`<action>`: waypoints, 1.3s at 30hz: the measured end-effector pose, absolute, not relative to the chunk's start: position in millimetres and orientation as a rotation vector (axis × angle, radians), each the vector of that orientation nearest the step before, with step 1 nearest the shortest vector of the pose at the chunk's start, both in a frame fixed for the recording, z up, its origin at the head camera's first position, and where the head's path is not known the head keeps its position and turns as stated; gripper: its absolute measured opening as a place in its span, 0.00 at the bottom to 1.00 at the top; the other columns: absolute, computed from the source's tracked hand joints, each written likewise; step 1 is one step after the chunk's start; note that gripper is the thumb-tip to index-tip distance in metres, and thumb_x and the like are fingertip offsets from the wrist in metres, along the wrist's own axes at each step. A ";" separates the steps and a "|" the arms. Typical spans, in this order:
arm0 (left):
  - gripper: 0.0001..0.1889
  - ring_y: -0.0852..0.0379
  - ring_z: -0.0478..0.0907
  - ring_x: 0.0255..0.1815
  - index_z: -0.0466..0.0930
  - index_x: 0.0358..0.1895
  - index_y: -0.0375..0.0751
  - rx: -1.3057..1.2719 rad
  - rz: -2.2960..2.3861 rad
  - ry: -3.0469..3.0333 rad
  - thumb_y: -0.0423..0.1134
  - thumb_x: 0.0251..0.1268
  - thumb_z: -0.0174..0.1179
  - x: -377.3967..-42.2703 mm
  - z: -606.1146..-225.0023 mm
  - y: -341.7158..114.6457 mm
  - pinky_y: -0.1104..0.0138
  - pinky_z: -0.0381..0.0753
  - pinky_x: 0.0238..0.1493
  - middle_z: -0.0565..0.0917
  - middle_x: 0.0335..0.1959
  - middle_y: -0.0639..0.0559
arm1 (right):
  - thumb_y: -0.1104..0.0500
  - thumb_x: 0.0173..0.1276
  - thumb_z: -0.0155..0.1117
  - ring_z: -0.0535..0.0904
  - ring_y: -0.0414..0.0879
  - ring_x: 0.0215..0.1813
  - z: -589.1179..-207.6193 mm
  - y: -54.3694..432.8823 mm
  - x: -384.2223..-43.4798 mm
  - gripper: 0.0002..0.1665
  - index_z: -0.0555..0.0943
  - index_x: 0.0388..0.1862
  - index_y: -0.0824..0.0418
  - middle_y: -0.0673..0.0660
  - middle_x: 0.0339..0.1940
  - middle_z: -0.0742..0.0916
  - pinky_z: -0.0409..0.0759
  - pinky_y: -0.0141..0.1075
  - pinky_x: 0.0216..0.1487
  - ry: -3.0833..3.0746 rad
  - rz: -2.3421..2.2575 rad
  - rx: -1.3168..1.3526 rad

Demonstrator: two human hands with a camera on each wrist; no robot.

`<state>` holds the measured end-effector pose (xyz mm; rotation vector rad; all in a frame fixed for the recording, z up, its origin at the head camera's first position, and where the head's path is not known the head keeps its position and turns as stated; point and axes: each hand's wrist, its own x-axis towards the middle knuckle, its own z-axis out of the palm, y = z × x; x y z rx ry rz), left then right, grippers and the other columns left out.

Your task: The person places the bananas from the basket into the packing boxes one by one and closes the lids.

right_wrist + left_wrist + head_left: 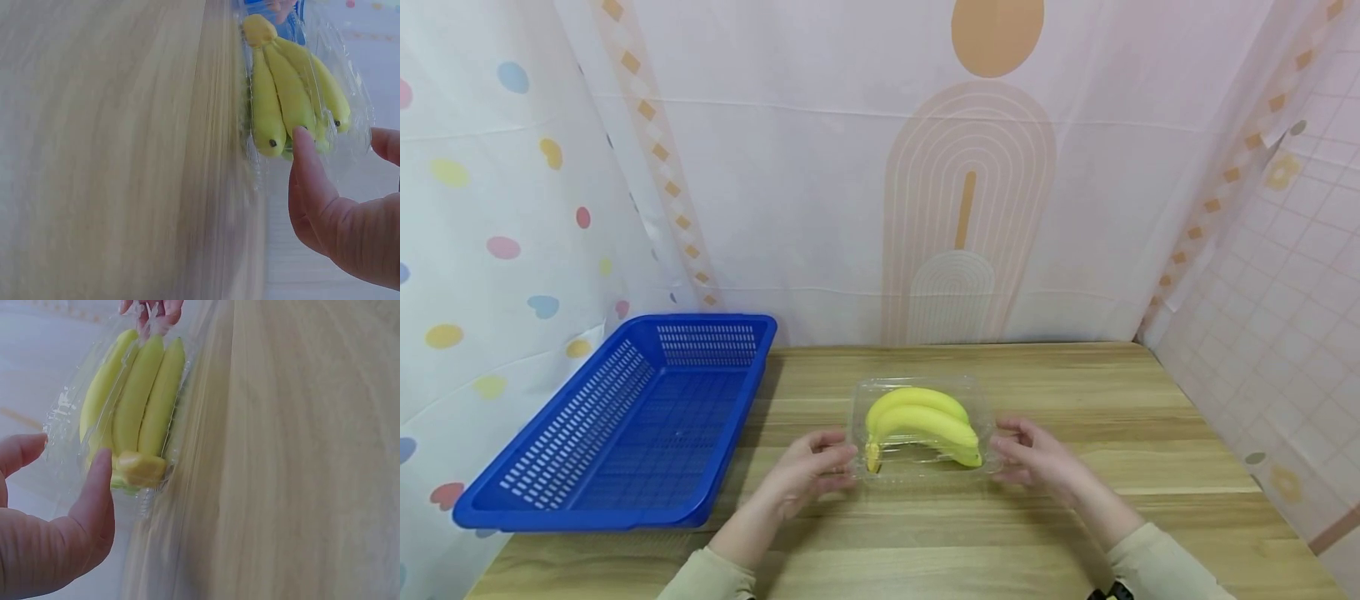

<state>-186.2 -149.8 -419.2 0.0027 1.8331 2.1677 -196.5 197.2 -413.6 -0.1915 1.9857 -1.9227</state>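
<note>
A clear plastic clamshell box (928, 478) with a bunch of yellow bananas (925, 421) inside lies at the middle of the wooden table. My left hand (808, 467) is at the box's left end, its fingertips right at the plastic. At the opposite end, the fingertips of my right hand (1041, 458) meet the edge of the box. In the left wrist view the banana stem (142, 469) faces my left hand, whose thumb and finger are spread apart. The dark banana tips (273, 143) point toward my right hand in the right wrist view.
A blue plastic basket (703, 492) with slotted sides stands on the left of the wooden table (925, 550). Behind the table hangs a patterned curtain (820, 208), with more patterned cloth along both sides.
</note>
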 end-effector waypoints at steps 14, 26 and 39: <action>0.31 0.55 0.78 0.41 0.52 0.66 0.13 0.009 2.220 1.779 0.24 0.65 0.56 -182.7 -424.8 -146.2 0.64 0.84 0.47 0.71 0.46 0.41 | 0.64 0.73 0.56 0.74 0.45 0.43 -416.9 195.2 -193.9 0.42 0.45 0.72 0.83 0.62 0.47 0.69 0.83 0.39 0.51 1.873 -1.988 -0.221; 0.25 0.56 0.81 0.39 0.56 0.61 0.17 -0.012 2.267 1.715 0.21 0.64 0.55 -180.8 -428.3 -144.2 0.64 0.84 0.47 0.73 0.42 0.44 | 0.71 0.69 0.57 0.75 0.44 0.44 -419.7 192.3 -191.3 0.40 0.47 0.70 0.84 0.60 0.45 0.69 0.82 0.37 0.53 1.840 -2.028 -0.188; 0.18 0.59 0.79 0.34 0.61 0.52 0.23 -0.074 2.308 1.714 0.18 0.59 0.54 -177.5 -428.6 -138.6 0.67 0.84 0.42 0.74 0.38 0.44 | 0.74 0.68 0.56 0.74 0.43 0.43 -421.8 188.5 -189.7 0.38 0.50 0.70 0.83 0.60 0.45 0.67 0.82 0.37 0.53 1.847 -2.058 -0.115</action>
